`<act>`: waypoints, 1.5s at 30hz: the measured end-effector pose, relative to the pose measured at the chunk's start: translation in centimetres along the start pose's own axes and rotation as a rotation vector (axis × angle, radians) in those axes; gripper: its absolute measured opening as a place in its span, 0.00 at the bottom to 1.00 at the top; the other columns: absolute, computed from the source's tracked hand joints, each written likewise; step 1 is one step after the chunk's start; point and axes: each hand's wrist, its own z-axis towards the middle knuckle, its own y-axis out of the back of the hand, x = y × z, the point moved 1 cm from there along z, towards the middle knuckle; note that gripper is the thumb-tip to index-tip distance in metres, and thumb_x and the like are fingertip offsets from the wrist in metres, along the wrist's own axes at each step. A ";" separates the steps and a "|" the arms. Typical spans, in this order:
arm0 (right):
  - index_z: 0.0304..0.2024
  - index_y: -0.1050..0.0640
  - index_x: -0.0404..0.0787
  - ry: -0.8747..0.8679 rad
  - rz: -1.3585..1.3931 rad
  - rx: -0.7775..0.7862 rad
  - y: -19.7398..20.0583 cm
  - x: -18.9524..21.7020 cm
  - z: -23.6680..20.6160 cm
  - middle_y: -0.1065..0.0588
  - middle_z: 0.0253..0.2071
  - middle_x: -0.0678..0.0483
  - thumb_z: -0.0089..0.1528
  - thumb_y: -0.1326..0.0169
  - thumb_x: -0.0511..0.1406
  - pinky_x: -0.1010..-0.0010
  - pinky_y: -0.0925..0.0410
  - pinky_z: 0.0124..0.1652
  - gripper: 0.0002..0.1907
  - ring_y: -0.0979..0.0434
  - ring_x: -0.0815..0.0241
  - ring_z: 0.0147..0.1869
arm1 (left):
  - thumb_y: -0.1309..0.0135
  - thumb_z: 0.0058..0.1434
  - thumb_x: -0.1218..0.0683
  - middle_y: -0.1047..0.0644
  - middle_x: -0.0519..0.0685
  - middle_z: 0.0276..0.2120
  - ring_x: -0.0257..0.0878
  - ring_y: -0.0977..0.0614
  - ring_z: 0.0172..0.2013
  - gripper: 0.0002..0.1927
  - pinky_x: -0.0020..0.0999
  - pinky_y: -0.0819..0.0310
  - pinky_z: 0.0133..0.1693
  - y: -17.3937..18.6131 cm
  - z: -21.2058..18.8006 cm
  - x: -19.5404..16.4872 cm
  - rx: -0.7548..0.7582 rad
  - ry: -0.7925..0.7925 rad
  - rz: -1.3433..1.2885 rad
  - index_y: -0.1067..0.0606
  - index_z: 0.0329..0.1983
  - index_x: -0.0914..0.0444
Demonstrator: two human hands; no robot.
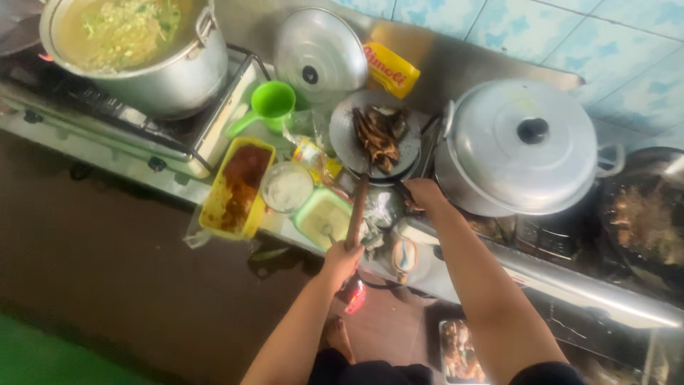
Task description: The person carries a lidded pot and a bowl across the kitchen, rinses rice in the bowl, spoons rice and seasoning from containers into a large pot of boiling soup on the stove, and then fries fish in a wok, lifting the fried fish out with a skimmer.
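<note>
The left hand [342, 260] is closed around the lower end of a long wooden handle [356, 212], which runs up from the fist to the round grey pan [349, 139] holding dark fried pieces [377, 134]. The right hand [422, 192] reaches to the near right edge of that same pan; its fingers curl down there, but whether they pinch anything cannot be told.

Taking the grey pan as the landmark: just behind it, a loose metal lid [319, 53] with a black knob leans against the wall, and a yellow packet [390, 69] lies beside that lid. Right of the pan stands a big covered aluminium pot [516, 146], and further right a dark wok [645, 217] with browned food. Left of the pan is a green plastic mug [271, 105]. In front of the pan and to the left sit a yellow rectangular tub [236, 189] of red-brown food, a small round bowl [286, 187] of white stuff, and a pale green container [322, 217] with a spoon in it, all close together on the bench [570, 281]. Far left of the pan, a large open stockpot [142, 50] of greenish soup rests on a gas stove [114, 117].
</note>
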 end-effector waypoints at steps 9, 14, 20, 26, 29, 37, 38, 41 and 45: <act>0.46 0.20 0.30 -0.069 -0.271 0.076 -2.3 -1.3 5.4 0.23 0.25 0.43 0.60 0.46 0.31 0.57 0.34 0.25 0.13 0.25 0.53 0.23 | 0.37 0.58 0.51 0.22 0.43 0.23 0.30 0.23 0.23 0.11 0.29 0.28 0.26 8.9 -3.8 5.7 -0.126 -0.072 0.186 0.22 0.37 0.62; 0.61 0.28 0.38 0.276 -0.763 -0.161 -1.2 -2.1 3.8 0.21 0.41 0.37 0.55 0.47 0.32 0.56 0.26 0.45 0.29 0.17 0.42 0.42 | 0.38 0.58 0.51 0.24 0.47 0.22 0.34 0.24 0.22 0.13 0.33 0.29 0.25 14.9 -7.7 7.0 -0.164 0.010 0.217 0.23 0.39 0.64; 0.70 0.32 0.41 0.325 -1.001 -0.339 0.3 -1.7 -1.5 0.23 0.53 0.34 0.63 0.51 0.36 0.50 0.31 0.57 0.30 0.23 0.36 0.57 | 0.39 0.58 0.52 0.23 0.44 0.24 0.32 0.23 0.22 0.12 0.30 0.29 0.26 17.2 -9.4 5.9 -0.194 -0.037 0.171 0.22 0.41 0.63; 0.72 0.37 0.40 0.432 -0.947 -0.482 0.5 -1.1 -5.7 0.27 0.54 0.32 0.61 0.51 0.35 0.49 0.30 0.52 0.34 0.24 0.33 0.54 | 0.40 0.60 0.53 0.25 0.46 0.22 0.33 0.26 0.22 0.11 0.30 0.32 0.25 16.9 -9.7 5.2 -0.187 0.000 0.032 0.23 0.42 0.65; 0.73 0.37 0.42 0.337 -1.022 -0.443 -0.5 -1.4 -5.1 0.27 0.53 0.32 0.63 0.53 0.33 0.48 0.30 0.52 0.34 0.23 0.32 0.54 | 0.41 0.61 0.54 0.25 0.45 0.22 0.33 0.25 0.22 0.11 0.30 0.31 0.25 16.6 -9.3 4.8 -0.177 -0.004 0.064 0.23 0.42 0.64; 0.66 0.29 0.33 0.623 -0.434 -0.458 0.6 -1.8 -4.6 0.20 0.41 0.41 0.65 0.45 0.35 0.59 0.27 0.44 0.27 0.17 0.47 0.43 | 0.42 0.63 0.54 0.27 0.44 0.21 0.32 0.27 0.21 0.09 0.30 0.32 0.23 14.7 -6.8 4.5 -0.085 -0.031 0.027 0.26 0.35 0.65; 0.66 0.29 0.31 0.549 -0.211 -0.349 0.8 -1.5 -4.9 0.23 0.37 0.43 0.65 0.45 0.34 0.61 0.31 0.38 0.27 0.22 0.50 0.38 | 0.42 0.63 0.54 0.27 0.44 0.21 0.32 0.27 0.20 0.08 0.30 0.32 0.23 14.4 -6.5 4.4 -0.067 -0.035 0.009 0.26 0.36 0.64; 0.67 0.30 0.28 0.375 0.353 -0.052 1.0 -0.2 -6.5 0.28 0.29 0.48 0.64 0.47 0.32 0.68 0.37 0.27 0.28 0.32 0.59 0.27 | 0.43 0.63 0.53 0.29 0.43 0.20 0.32 0.29 0.19 0.08 0.29 0.34 0.22 13.9 -6.1 4.0 -0.008 -0.034 -0.023 0.26 0.37 0.62; 0.67 0.35 0.32 0.360 0.679 0.147 1.8 3.1 -9.8 0.31 0.30 0.55 0.65 0.48 0.31 0.73 0.38 0.26 0.28 0.33 0.67 0.27 | 0.43 0.65 0.51 0.29 0.43 0.20 0.32 0.30 0.18 0.10 0.28 0.37 0.21 14.6 -6.4 2.5 0.075 -0.005 -0.023 0.26 0.38 0.63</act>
